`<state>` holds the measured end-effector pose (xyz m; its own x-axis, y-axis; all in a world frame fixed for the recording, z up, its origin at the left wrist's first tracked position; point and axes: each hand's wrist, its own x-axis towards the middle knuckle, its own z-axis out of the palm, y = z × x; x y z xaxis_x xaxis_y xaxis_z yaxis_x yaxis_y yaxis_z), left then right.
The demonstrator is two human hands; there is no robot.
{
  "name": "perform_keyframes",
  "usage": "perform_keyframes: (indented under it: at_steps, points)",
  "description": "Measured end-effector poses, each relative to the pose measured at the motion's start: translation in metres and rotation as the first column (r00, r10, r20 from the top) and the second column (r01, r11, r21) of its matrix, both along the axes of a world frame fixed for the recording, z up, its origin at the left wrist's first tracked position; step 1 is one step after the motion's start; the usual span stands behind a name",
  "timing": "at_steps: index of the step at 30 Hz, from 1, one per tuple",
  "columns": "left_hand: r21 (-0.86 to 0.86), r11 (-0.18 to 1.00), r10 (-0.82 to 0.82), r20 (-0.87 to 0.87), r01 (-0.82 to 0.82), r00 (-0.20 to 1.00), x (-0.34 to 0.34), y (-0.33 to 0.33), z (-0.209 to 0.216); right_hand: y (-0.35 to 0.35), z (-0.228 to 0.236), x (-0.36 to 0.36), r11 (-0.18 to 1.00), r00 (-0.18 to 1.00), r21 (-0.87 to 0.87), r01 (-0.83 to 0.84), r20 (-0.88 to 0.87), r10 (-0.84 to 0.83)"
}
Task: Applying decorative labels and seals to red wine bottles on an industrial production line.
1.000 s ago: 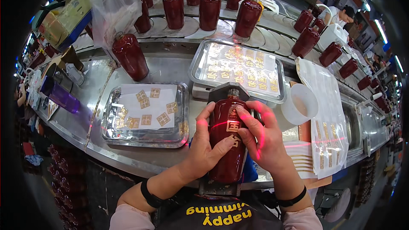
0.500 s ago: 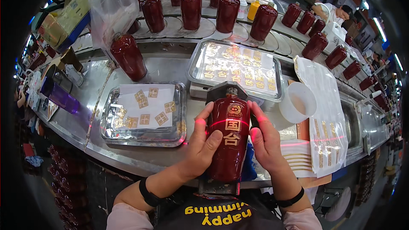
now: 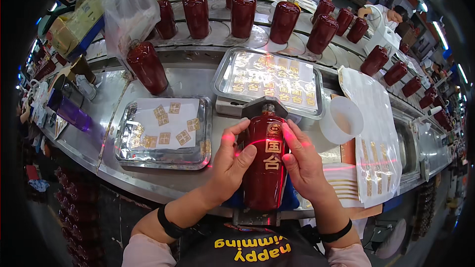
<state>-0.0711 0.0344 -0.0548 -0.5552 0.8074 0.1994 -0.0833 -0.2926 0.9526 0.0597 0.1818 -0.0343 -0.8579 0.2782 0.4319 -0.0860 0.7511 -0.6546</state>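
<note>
A dark red glossy bottle (image 3: 262, 183) leans back in a dark cradle (image 3: 257, 103) in front of me, its gold lettering facing up. The thumb of my left hand (image 3: 225, 165) lies on the bottle's left edge; the other fingers are spread beside its shoulder. My right hand (image 3: 304, 160) has its fingers stretched over the bottle's right side, fingertips against the upper gold emblem and thumb by the lower lettering. A red light line crosses the hands and bottle. Blue cloth (image 3: 290, 200) shows beneath the bottle. The bottle's back is hidden.
Gold character stickers lie on a metal tray (image 3: 316, 111) beyond the cradle; square gold ones are on another tray (image 3: 163, 160) at left. A white tub (image 3: 354, 118) and sticker sheets (image 3: 366, 89) are at right. Bottles line the conveyor (image 3: 217, 44); co-workers sit beyond. One bottle (image 3: 148, 69) stands near a plastic bag.
My right fingers have shifted left from the bottle's side onto its front. The gold lettering sits slightly further right on the bottle. Conveyor bottles have changed places.
</note>
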Motion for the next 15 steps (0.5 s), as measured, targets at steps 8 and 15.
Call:
perform_keyframes:
  at_steps: [8,15]
  points:
    - [-0.059,0.991,0.124,-0.002,-0.124,0.992,-0.02,0.03,0.01,-0.001,0.003,-0.001,0.999,0.999,0.022,0.032,0.025,-0.033]
    - [-0.112,0.988,0.1,-0.044,-0.104,0.994,-0.019,0.035,-0.001,0.0,0.005,-0.003,0.997,0.999,0.067,0.031,0.021,-0.033]
